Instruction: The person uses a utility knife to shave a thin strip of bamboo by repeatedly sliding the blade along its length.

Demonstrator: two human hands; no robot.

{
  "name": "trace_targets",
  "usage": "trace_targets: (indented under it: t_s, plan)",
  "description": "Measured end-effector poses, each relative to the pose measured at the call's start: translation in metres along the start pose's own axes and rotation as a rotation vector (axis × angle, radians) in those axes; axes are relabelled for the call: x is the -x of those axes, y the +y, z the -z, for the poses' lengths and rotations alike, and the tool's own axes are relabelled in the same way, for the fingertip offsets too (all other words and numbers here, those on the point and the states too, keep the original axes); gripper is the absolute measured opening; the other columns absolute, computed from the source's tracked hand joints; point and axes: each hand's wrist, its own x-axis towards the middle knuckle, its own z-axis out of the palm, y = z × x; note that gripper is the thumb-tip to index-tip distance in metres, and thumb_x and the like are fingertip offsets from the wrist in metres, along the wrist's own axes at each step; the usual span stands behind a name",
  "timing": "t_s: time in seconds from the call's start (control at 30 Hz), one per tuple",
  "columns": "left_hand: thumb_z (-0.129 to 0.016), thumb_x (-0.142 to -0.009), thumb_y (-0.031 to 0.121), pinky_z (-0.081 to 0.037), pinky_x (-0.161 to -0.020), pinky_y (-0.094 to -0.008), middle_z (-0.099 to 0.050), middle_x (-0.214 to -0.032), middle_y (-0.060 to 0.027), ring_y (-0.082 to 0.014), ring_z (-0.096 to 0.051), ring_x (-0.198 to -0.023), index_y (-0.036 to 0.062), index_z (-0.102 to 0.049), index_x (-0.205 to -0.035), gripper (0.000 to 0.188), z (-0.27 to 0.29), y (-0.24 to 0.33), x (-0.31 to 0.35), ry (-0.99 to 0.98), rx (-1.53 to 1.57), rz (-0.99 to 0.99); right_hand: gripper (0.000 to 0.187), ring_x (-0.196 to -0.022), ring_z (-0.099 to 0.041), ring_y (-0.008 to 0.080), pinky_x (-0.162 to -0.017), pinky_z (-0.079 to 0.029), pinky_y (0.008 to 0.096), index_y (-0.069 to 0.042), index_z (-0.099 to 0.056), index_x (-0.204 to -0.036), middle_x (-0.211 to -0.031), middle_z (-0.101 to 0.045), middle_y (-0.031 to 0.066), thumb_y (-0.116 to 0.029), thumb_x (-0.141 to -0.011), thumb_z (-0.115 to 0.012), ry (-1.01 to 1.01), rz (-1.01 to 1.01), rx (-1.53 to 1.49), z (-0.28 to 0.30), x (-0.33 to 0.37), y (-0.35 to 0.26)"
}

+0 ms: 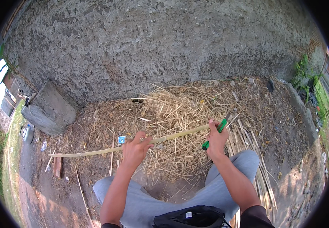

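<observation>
**Long pale strip held crosswise**

Left hand, knuckles up, fingers bent, grips the strip left of its middle. Right hand, slightly farther away, wraps a green-handled knife near the strip's right end. Beneath lies a heap of straw-coloured shavings.

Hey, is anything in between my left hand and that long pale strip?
Nothing visible: your left hand is on the strip itself. Your right hand holds the green-handled knife near its other end, and the straw pile lies below, not between.
</observation>
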Motion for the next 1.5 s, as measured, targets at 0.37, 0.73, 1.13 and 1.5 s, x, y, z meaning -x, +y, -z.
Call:
trace_targets:
  t_s: [0.37, 0.73, 1.13, 1.5]
  plan:
    - [-0.072, -0.080, 0.022, -0.046, -0.047, -0.0415, -0.057, -0.105, 0.0014, -0.0248, -0.062, -0.054, 0.0191, -0.070, -0.100, 0.020, -0.021, 0.001, -0.013, 0.084, -0.016, -0.021, 0.035, -0.050, -0.033, 0.0053, -0.047, -0.035, 0.0236, -0.002, -0.055, -0.100, -0.071, -0.048, -0.0004, -0.034, -0.092, -0.067, 0.010, -0.310, -0.025, 0.003, 0.021, 0.043]
    - [-0.072, -0.081, 0.034, -0.047, -0.073, -0.0415, -0.052, -0.128, -0.0069, -0.0283, -0.064, -0.079, 0.0188, -0.060, -0.125, 0.048, -0.022, 0.014, -0.032, 0.080, 0.037, -0.044, 0.016, -0.051, -0.036, 0.0054, -0.044, -0.032, 0.0219, -0.005, -0.057, -0.090, -0.079, -0.062, 0.0050, -0.019, -0.095, -0.063, 0.023, -0.192, -0.202, -0.026, -0.023, 0.023]
    - [-0.057, -0.089, 0.059, -0.046, -0.090, -0.0385, -0.039, -0.141, -0.0226, -0.0294, -0.047, -0.122, -0.0049, -0.029, -0.143, 0.088, -0.008, -0.044, -0.006, 0.224, 1.515, 1.065, 0.020, -0.052, -0.036, 0.0050, -0.045, -0.033, 0.0218, -0.006, -0.059, -0.098, -0.093, -0.065, 0.0066, -0.026, -0.096, -0.061, 0.077, -0.042, -0.423, 0.007, -0.062, -0.039]
    - [-0.044, -0.102, 0.031, -0.048, -0.105, -0.0395, -0.053, -0.124, -0.0165, -0.0276, -0.055, -0.118, -0.0034, -0.049, -0.124, 0.041, -0.005, -0.074, -0.009, 0.674, 1.973, 0.920, 0.026, -0.052, -0.035, 0.0049, -0.046, -0.034, 0.0219, -0.007, -0.057, -0.103, -0.096, -0.066, 0.0071, -0.032, -0.099, -0.054, -0.035, -0.093, -0.378, -0.009, -0.040, -0.018]
